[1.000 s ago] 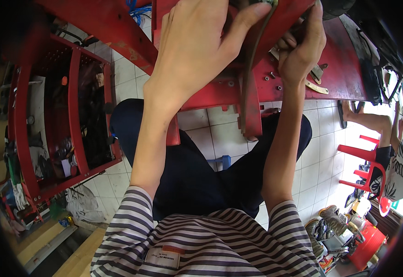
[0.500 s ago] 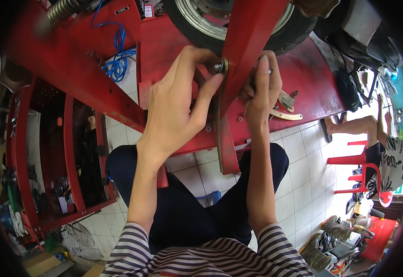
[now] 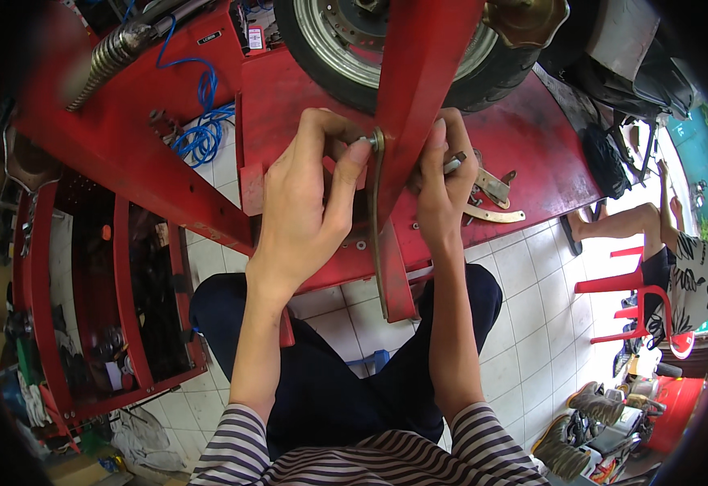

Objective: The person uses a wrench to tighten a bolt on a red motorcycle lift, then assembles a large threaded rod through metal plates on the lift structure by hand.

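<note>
My left hand (image 3: 309, 198) has thumb and index finger closed on the end of a small silver bolt (image 3: 370, 141), set with a washer in a red upright beam (image 3: 419, 57). On the beam's other side, my right hand (image 3: 443, 170) is closed round a short metal piece (image 3: 455, 162) that I cannot make out clearly. A narrow metal strip (image 3: 376, 243) runs down beside the beam. Behind stands a wheel with black tire (image 3: 321, 73) on a red platform (image 3: 532, 146). Curved metal brackets (image 3: 496, 215) and small washers lie on the platform near my right hand.
A slanting red beam (image 3: 143, 178) crosses the left, near blue coiled hose (image 3: 200, 138) and a red trolley (image 3: 139, 300) of tools. At right a person's bare leg (image 3: 629, 223) extends beside red plastic chairs (image 3: 629, 287); shoes (image 3: 589, 405) and clutter are below.
The view has swung upward, bringing the wheel and hose into sight. Both hands stay at the bolt on the beam, with small finger shifts; the piece in my right hand shows more.
</note>
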The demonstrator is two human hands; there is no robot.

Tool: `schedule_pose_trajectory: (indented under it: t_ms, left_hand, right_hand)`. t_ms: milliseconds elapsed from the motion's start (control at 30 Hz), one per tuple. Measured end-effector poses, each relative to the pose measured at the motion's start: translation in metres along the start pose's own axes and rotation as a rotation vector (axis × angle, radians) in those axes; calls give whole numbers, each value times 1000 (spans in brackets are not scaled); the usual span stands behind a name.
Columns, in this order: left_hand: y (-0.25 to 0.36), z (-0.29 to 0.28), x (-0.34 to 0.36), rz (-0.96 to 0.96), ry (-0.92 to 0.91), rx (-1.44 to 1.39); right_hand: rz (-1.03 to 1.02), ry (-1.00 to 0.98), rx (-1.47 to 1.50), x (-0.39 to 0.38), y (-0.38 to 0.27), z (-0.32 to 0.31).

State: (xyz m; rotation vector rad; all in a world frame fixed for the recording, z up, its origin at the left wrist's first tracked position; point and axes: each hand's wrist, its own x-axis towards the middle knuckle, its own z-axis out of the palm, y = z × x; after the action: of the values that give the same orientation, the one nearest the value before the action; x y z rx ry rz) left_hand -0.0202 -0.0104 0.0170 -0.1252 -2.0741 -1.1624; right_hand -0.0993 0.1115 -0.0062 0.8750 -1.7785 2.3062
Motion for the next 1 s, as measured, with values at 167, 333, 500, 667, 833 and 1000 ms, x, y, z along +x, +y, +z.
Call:
schedule_pose_trajectory:
  t_ms: [167, 333, 500, 667, 833, 1000]
  left_hand:
    - [8, -3, 3, -108, -105, 83]
    - [12, -7, 2, -149, -99, 48]
    - [6, -1, 1, -28, -64, 60]
    - [3, -1, 2, -50, -59, 125]
    - [7, -5, 3, -171, -93, 73]
    - [10, -1, 2, -198, -73, 13]
  right_hand:
    - [-29, 9, -64, 2, -5, 2]
    - [-17, 5, -101, 3, -3, 0]
    - [-49, 20, -87, 2, -5, 3]
    - [-36, 9, -82, 2, -3, 2]
    - [-16, 8, -44, 3, -3, 0]
    - [-25, -1, -9, 2, 0, 0]
